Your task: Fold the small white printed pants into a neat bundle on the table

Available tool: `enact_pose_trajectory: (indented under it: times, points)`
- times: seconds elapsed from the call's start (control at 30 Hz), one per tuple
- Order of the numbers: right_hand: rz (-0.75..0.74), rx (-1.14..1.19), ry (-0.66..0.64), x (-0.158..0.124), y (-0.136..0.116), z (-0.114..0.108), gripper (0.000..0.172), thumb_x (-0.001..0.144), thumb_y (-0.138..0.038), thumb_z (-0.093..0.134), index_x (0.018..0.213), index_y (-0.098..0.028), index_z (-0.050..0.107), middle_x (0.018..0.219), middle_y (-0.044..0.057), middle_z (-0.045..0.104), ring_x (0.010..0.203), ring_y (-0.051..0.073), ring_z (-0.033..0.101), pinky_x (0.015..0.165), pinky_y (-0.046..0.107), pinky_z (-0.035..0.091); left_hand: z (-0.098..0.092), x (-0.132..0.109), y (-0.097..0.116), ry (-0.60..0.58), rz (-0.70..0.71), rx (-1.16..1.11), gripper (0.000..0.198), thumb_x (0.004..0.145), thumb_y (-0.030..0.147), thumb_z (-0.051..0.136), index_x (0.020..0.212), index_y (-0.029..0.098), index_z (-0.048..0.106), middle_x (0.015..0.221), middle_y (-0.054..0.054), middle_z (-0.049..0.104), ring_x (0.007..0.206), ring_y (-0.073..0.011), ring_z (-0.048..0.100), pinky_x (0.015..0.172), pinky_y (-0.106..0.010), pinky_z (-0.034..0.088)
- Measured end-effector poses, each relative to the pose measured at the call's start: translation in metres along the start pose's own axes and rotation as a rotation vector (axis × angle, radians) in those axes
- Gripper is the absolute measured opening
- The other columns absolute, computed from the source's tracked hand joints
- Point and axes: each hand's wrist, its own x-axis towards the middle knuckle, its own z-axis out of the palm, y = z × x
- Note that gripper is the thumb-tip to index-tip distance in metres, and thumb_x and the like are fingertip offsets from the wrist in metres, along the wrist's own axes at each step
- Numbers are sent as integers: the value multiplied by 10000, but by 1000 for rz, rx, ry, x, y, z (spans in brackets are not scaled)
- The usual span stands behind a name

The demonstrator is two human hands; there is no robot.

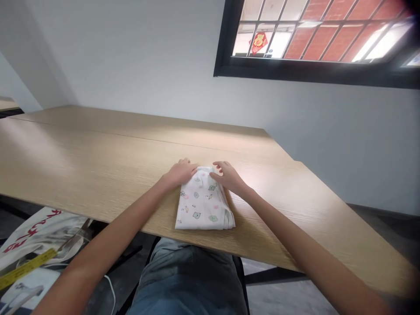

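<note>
A folded piece of white cloth (203, 201), printed with small green and pink animal figures, lies flat on the wooden table (108, 166) near its front edge. Its layers show along the right side and the lower right corner. My left hand (181, 172) rests at the cloth's upper left corner, fingers loosely stretched, with the thumb side touching the fabric. At the upper right corner is my right hand (228, 176), its thumb and fingers apart and the thumb tip close to the cloth's edge. Whether that thumb touches the fabric is hard to tell.
A pale wall (147, 57) stands behind the table, with a dark-framed barred window (295, 65) at upper right. Below the table's left front edge are a white bag with red lettering (29, 232), a yellow strip (28, 267) and a white cable (112, 288). My legs (190, 280) are under the table edge.
</note>
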Motion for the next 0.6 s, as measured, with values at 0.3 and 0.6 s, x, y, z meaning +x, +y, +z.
enact_pose_trajectory:
  times: [0.3, 0.6]
  points:
    - [-547, -202, -138, -103, -37, 21, 345, 885, -322, 389, 1091, -108, 564, 1177, 112, 516, 1158, 243, 402, 1023, 432, 283, 26, -66, 34, -205, 377, -40, 467, 871, 477, 125, 1322, 363, 172, 1361, 94, 237, 1289, -64, 180, 1173, -328, 124]
    - [-511, -330, -148, -140, -43, 29, 557, 887, -337, 361, 1389, -105, 294, 1423, 29, 219, 1319, 209, 204, 1078, 396, 228, 29, 40, 16, -242, 265, 2, 470, 870, 481, 220, 1299, 301, 282, 1369, -21, 223, 1301, -219, 162, 1125, -580, 63]
